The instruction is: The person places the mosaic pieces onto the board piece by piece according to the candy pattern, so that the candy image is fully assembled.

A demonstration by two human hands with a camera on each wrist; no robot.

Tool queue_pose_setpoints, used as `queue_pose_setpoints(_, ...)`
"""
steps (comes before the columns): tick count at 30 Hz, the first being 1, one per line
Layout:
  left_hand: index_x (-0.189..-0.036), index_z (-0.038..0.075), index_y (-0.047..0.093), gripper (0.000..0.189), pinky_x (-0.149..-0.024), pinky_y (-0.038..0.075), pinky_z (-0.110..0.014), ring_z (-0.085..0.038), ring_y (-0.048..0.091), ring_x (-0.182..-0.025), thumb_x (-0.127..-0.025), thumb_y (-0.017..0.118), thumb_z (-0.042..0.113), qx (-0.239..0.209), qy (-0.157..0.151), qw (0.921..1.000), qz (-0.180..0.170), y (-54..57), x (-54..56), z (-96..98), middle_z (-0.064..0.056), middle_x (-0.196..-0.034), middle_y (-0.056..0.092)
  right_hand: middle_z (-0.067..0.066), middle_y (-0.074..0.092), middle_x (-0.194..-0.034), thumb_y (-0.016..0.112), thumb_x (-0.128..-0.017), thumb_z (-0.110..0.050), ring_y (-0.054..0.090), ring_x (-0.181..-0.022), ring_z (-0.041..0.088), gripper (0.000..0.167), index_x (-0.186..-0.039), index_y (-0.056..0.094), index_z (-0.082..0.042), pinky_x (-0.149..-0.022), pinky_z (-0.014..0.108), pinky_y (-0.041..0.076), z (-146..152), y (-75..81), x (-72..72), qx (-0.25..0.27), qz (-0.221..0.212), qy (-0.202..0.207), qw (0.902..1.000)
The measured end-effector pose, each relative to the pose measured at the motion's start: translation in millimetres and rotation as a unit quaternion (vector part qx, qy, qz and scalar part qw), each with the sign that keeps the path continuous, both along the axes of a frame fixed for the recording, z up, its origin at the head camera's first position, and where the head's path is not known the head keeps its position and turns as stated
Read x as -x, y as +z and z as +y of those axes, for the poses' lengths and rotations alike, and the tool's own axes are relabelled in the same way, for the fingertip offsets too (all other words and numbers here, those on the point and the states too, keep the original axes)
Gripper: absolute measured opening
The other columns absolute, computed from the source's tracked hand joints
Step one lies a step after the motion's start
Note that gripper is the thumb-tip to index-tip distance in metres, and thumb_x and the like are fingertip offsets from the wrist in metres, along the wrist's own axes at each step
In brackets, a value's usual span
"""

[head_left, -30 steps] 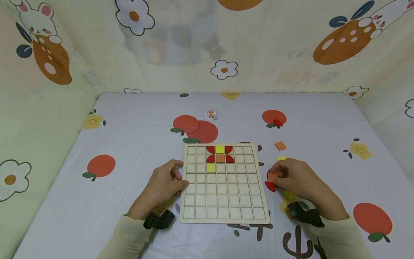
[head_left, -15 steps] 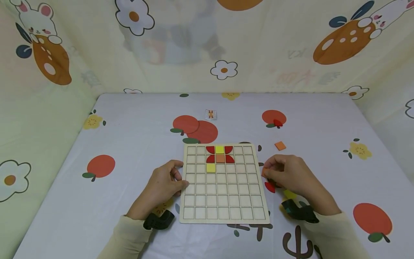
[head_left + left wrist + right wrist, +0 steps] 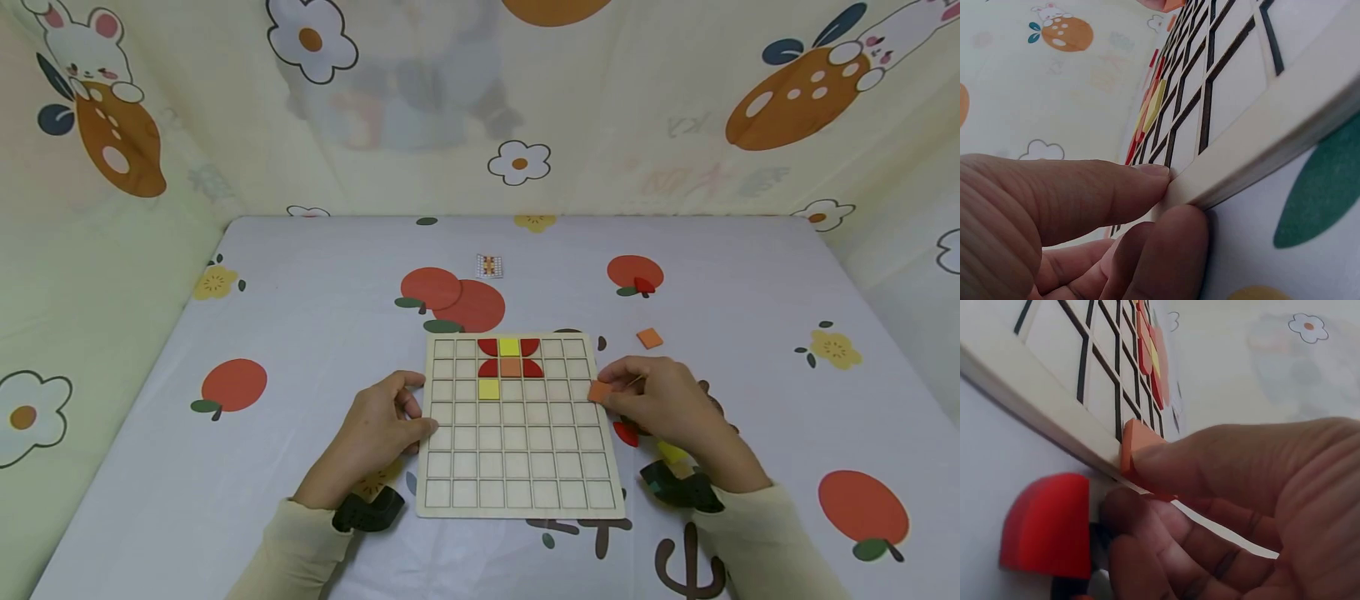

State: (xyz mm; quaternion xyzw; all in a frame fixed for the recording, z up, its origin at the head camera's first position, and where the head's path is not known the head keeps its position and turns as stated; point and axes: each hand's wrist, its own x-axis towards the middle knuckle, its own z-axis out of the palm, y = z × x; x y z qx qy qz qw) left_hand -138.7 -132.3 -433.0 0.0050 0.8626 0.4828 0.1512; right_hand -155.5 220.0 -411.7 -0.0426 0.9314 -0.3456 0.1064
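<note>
Orange tile [image 3: 599,392] is pinched in the right hand [image 3: 660,398], at the right edge of the board [image 3: 520,512]. The left hand [image 3: 382,414] pinches the left edge.

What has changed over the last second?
The right hand moved left, bringing the pinched orange tile from beside the board to the board's right edge. Nothing was let go. The left hand still holds the left edge; the placed tiles are unchanged.
</note>
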Motion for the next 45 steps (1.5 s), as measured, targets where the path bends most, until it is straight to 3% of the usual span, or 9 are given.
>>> queue_pose_setpoints(9, -0.139, -0.001, 0.057, 0.058, -0.054, 0.051, -0.027, -0.016, 0.06, -0.059, -0.087, 0.081, 0.003, -0.003, 0.001, 1.0, -0.003, 0.1, -0.6, -0.2, -0.007, -0.088, 0.058, 0.004, 0.067, -0.088, 0.085, -0.086, -0.015, 0.058, -0.078, 0.02, 0.029, -0.111, 0.076, -0.004, -0.06, 0.025, 0.052, -4, -4.0, 0.2, -0.004, -0.007, 0.01, 0.9999)
queue_pose_setpoints(20, -0.139, -0.001, 0.058, 0.058, -0.054, 0.051, -0.028, -0.016, 0.06, -0.059, -0.086, 0.082, 0.004, -0.004, -0.001, 1.0, -0.002, -0.5, 0.4, -1.2, -0.007, -0.088, 0.058, 0.004, 0.062, -0.088, 0.082, -0.085, -0.012, 0.055, -0.083, 0.021, 0.028, -0.11, 0.076, -0.001, -0.065, 0.027, 0.049, -10, -2.0, 1.3, -0.044, 0.003, 0.032, 0.9985)
queue_pose_setpoints(26, -0.139, -0.001, 0.058, 0.058, -0.054, 0.051, -0.027, -0.017, 0.06, -0.059, -0.086, 0.082, 0.003, 0.0, 0.003, 1.0, -0.004, -0.8, 0.5, -1.2, -0.007, -0.088, 0.058, 0.004, 0.06, -0.085, 0.08, -0.085, -0.011, 0.055, -0.082, 0.021, 0.027, -0.109, 0.074, 0.0, -0.063, 0.027, 0.048, -15, 0.2, 3.8, -0.056, 0.015, 0.044, 0.9974)
queue_pose_setpoints(35, -0.139, -0.001, 0.057, 0.058, -0.055, 0.051, -0.027, -0.017, 0.06, -0.06, -0.086, 0.082, 0.003, -0.003, 0.003, 1.0, -0.004, -0.2, 0.3, -0.1, -0.008, -0.088, 0.058, 0.007, 0.055, -0.086, 0.078, -0.083, -0.007, 0.052, -0.083, 0.022, 0.029, -0.11, 0.074, 0.0, -0.059, 0.03, 0.045, -22, 4.0, 6.3, -0.076, -0.01, 0.054, 0.9956)
queue_pose_setpoints(45, -0.139, -0.001, 0.057, 0.059, -0.055, 0.051, -0.026, -0.017, 0.06, -0.06, -0.086, 0.082, 0.003, 0.001, 0.002, 1.0, -0.005, 0.0, -0.6, 0.0, -0.008, -0.089, 0.058, 0.002, 0.057, -0.08, 0.077, -0.084, -0.008, 0.052, -0.077, 0.019, 0.022, -0.105, 0.075, -0.002, -0.063, 0.03, 0.044, -37, 2.4, 9.2, -0.059, 0.03, 0.088, 0.9939)
